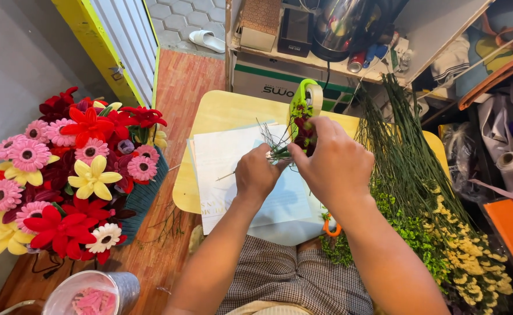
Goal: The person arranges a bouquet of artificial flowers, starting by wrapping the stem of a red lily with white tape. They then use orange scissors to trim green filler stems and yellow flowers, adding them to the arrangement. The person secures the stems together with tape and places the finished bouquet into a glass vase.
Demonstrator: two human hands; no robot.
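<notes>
Both hands, left (257, 175) and right (326, 160), pinched on small flower sprig (291, 140).

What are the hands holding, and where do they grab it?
Both the left hand and right hand pinch a small flower sprig with thin green stems, gripping the stems near the dark red bloom.

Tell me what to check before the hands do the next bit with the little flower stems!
1. Left hand pinches the thin stems: ok.
2. Right hand is on the dark red flower: ok.
3. Green tape holder close by on the table: ok.
4. Paper sheets lie under the work: ok.
5. Orange scissors within reach: mostly hidden by the right arm, cannot tell.
6. Stems lined up evenly: cannot tell, fingers cover them.
</notes>
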